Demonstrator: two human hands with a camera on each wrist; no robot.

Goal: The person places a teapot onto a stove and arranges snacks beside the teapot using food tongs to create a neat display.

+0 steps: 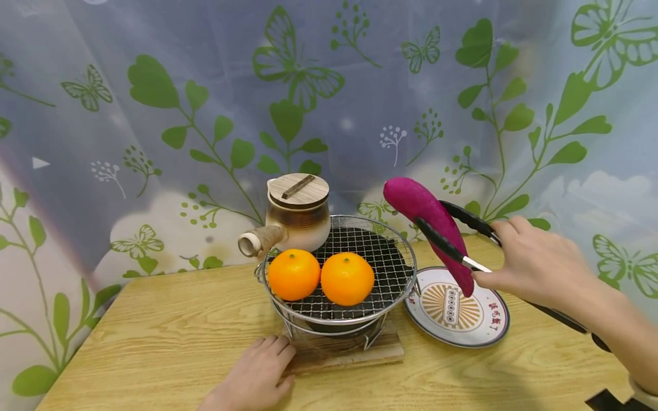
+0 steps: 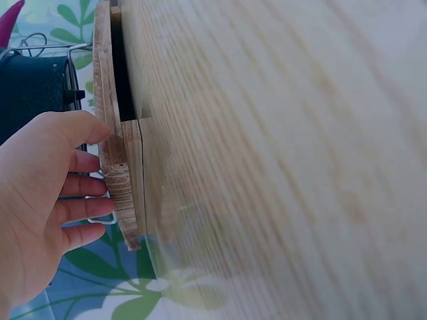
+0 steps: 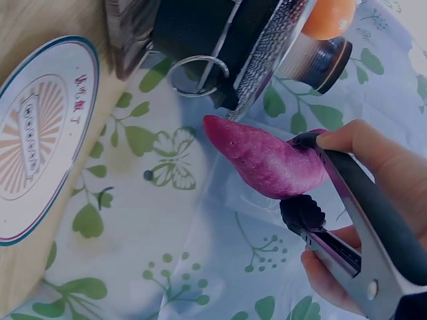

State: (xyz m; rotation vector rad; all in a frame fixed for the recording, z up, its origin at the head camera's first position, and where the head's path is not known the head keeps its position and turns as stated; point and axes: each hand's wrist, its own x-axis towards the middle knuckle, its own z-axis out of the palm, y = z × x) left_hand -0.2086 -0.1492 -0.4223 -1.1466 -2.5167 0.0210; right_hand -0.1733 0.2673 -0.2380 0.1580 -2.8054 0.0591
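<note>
My right hand grips black-and-silver tongs, their black tips clamped around a purple sweet potato. The sweet potato hangs tilted in the air, over the far side of a white patterned plate and right of the round wire grill rack. In the right wrist view, the tong heads pinch the sweet potato near one end. My left hand rests its fingers on the wooden board under the grill. From the left wrist, the thumb and fingertips touch that board's edge.
Two oranges sit side by side at the rack's front left. Behind them stands a pot with a wooden lid and a rope-wrapped handle. A dark stove body is beneath the rack. A patterned cloth hangs behind the wooden table.
</note>
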